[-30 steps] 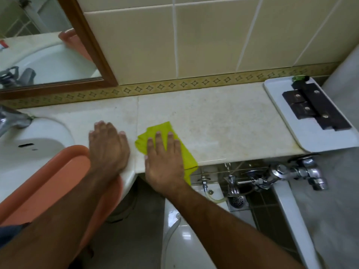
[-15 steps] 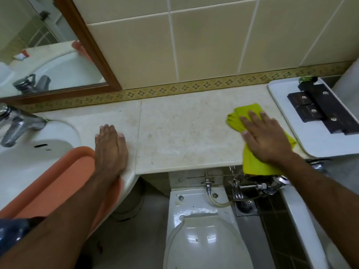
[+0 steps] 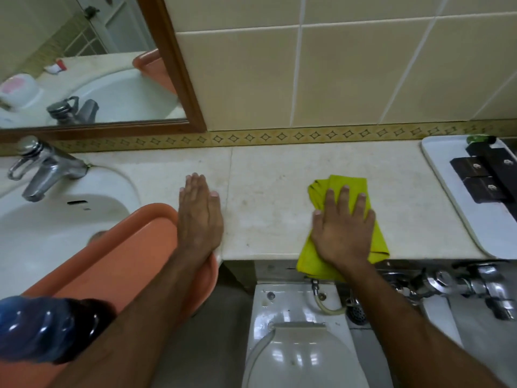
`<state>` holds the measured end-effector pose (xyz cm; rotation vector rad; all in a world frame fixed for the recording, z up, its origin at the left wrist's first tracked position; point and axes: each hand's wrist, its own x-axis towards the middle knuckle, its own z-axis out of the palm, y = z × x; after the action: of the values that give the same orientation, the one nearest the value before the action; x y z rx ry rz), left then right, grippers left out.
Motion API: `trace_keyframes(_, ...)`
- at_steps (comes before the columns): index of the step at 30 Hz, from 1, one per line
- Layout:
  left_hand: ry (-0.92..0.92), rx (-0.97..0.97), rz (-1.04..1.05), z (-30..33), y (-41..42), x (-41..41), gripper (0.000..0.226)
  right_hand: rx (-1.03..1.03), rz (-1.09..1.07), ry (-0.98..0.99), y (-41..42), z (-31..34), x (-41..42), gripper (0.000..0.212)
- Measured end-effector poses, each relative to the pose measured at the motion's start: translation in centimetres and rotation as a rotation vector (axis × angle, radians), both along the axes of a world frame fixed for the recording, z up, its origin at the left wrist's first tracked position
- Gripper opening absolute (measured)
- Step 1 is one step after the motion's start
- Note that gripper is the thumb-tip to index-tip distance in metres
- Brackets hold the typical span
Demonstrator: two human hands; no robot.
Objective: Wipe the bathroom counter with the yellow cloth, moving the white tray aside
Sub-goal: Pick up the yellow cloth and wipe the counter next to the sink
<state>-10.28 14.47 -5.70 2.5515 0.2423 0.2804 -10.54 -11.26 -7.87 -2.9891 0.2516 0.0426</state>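
My right hand [image 3: 342, 231] lies flat, fingers spread, pressing the yellow cloth [image 3: 348, 184] onto the cream counter [image 3: 268, 197] near its front edge; part of the cloth hangs over that edge. My left hand [image 3: 199, 214] rests palm down on the counter's left part beside the sink, holding nothing. The white tray [image 3: 447, 191] sits at the counter's far right end, jutting past the front edge, with dark small boxes [image 3: 485, 177] on it.
A white sink [image 3: 42, 228] with a chrome tap [image 3: 44, 169] is at the left, an orange basin [image 3: 117, 259] leaning on its rim. Below the counter are a toilet [image 3: 299, 351] and chrome pipework [image 3: 461, 284]. A mirror [image 3: 84, 65] hangs on the tiled wall.
My right hand slid the cloth from the counter's middle to the right near the tray, then back a little leftward. My left hand stayed in place.
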Motion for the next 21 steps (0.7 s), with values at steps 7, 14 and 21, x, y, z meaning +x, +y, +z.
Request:
trace_keyframes(7, 0.153, 0.199, 0.03, 0.4, 0.2, 1.0, 0.071, 0.079, 0.361, -0.003, 14.1, -0.1, 1.4, 0.068)
trace_keyframes(14, 0.199, 0.197, 0.103, 0.2, 3.3, 0.4, 0.06, 0.053, 0.677, 0.012, 17.8, 0.0, 1.7, 0.069)
trace_keyframes(21, 0.159, 0.131, 0.005, 2.0, 3.7, -0.6, 0.073, 0.22, 0.759, 0.025, 16.0, 1.2, 1.6, 0.066)
